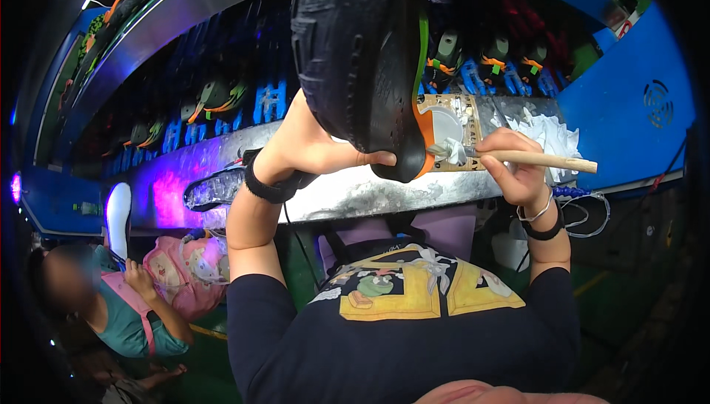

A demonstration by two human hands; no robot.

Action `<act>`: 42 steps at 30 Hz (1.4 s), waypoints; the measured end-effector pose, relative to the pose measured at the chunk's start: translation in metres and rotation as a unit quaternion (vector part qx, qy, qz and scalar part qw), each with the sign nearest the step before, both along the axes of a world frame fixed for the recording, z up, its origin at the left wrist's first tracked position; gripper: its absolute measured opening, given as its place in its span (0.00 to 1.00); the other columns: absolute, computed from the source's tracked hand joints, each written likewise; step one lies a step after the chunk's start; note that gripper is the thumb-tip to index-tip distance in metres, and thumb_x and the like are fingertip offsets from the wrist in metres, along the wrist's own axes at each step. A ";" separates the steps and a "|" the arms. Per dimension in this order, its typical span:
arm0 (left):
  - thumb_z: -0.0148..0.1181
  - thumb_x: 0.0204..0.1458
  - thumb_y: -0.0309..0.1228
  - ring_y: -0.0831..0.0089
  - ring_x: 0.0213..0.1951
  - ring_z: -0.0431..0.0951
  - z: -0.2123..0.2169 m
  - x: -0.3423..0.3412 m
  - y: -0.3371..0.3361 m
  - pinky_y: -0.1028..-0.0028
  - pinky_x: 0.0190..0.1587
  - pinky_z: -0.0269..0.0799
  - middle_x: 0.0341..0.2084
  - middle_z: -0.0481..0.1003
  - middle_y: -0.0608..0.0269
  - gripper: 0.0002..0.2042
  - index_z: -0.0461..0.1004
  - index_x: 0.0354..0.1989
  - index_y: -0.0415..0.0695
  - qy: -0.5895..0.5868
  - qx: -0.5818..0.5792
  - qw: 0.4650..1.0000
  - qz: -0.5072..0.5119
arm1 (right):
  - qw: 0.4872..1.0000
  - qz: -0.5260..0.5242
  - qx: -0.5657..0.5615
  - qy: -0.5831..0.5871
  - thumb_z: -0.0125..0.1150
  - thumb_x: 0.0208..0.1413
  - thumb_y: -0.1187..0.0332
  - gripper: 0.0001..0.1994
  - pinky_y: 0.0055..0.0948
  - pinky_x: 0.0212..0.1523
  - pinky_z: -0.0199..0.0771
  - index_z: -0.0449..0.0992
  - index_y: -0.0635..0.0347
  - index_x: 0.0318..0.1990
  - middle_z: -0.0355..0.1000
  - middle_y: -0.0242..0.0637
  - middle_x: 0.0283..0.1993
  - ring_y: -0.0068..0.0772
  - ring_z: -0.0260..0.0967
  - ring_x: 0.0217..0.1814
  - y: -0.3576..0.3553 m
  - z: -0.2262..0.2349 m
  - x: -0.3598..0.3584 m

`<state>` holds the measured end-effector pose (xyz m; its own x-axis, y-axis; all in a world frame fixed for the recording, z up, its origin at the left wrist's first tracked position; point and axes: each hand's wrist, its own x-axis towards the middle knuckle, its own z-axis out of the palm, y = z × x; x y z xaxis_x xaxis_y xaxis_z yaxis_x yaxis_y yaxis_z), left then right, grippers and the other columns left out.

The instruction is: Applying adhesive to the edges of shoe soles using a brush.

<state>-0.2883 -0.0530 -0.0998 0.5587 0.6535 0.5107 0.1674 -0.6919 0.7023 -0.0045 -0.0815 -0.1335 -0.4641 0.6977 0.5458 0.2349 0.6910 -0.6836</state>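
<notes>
My left hand (314, 145) grips a shoe (362, 64) from below, its thumb pressed along the lower end. The shoe is raised over the bench with its thick black treaded sole toward me; orange and green edging shows on its right side. My right hand (518, 167) is closed around the pale wooden handle (543, 158) of a brush, held nearly level. White material (451, 150) is wrapped around the brush near its bristles. The bristle end is at the shoe's orange edge; whether it touches I cannot tell.
A round white dish (446, 124) sits on cardboard (470, 112) behind the brush. Crumpled white tissues (551, 138) lie right. A dark sole-shaped piece (214, 188) rests on the metal bench (333, 201). Shoes (220, 97) on blue supports line the back. A co-worker (126, 293) sits left.
</notes>
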 end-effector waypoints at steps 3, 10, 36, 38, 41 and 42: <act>0.72 0.25 0.28 0.70 0.37 0.73 0.002 0.002 0.000 0.73 0.42 0.67 0.35 0.72 0.58 0.28 0.68 0.40 0.37 -0.005 -0.002 1.000 0.008 | 1.000 0.015 0.011 -0.003 0.55 0.41 0.79 0.05 0.22 0.25 0.65 0.70 0.67 0.30 0.69 0.41 0.26 0.31 0.66 0.24 -0.005 0.000 -0.003; 0.72 0.26 0.30 0.71 0.35 0.74 -0.002 0.006 0.002 0.74 0.40 0.67 0.32 0.73 0.59 0.25 0.70 0.37 0.37 0.005 0.038 0.999 0.020 | 0.997 0.040 -0.034 0.056 0.55 0.42 0.79 0.05 0.22 0.28 0.66 0.70 0.68 0.29 0.70 0.41 0.27 0.30 0.67 0.26 -0.014 -0.003 -0.008; 0.65 0.34 0.27 0.70 0.46 0.65 -0.036 0.034 0.039 0.70 0.49 0.60 0.42 0.66 0.58 0.32 0.57 0.50 0.36 -0.181 -0.360 0.907 -0.125 | 0.996 0.008 0.082 -0.030 0.56 0.40 0.79 0.05 0.24 0.23 0.66 0.70 0.67 0.28 0.69 0.39 0.27 0.33 0.66 0.23 0.004 0.010 0.005; 0.65 0.34 0.27 0.70 0.45 0.65 -0.034 0.034 0.038 0.70 0.48 0.61 0.41 0.66 0.58 0.32 0.57 0.50 0.37 -0.174 -0.360 0.909 -0.121 | 0.992 0.056 0.096 -0.053 0.57 0.39 0.79 0.05 0.25 0.22 0.65 0.70 0.68 0.27 0.69 0.40 0.26 0.34 0.65 0.22 0.001 0.012 0.003; 0.66 0.35 0.27 0.71 0.44 0.66 -0.032 0.037 0.035 0.71 0.46 0.63 0.41 0.66 0.59 0.32 0.57 0.50 0.37 -0.172 -0.351 0.912 -0.128 | 0.988 0.088 0.096 -0.088 0.57 0.37 0.80 0.06 0.26 0.21 0.64 0.69 0.68 0.26 0.67 0.39 0.24 0.36 0.64 0.21 -0.005 0.015 -0.006; 0.66 0.35 0.26 0.72 0.44 0.66 -0.032 0.038 0.034 0.72 0.46 0.64 0.41 0.66 0.59 0.32 0.57 0.50 0.37 -0.171 -0.355 0.910 -0.132 | 0.988 0.076 0.102 -0.089 0.58 0.35 0.81 0.08 0.28 0.20 0.63 0.68 0.68 0.26 0.65 0.39 0.22 0.37 0.63 0.20 -0.006 0.017 -0.009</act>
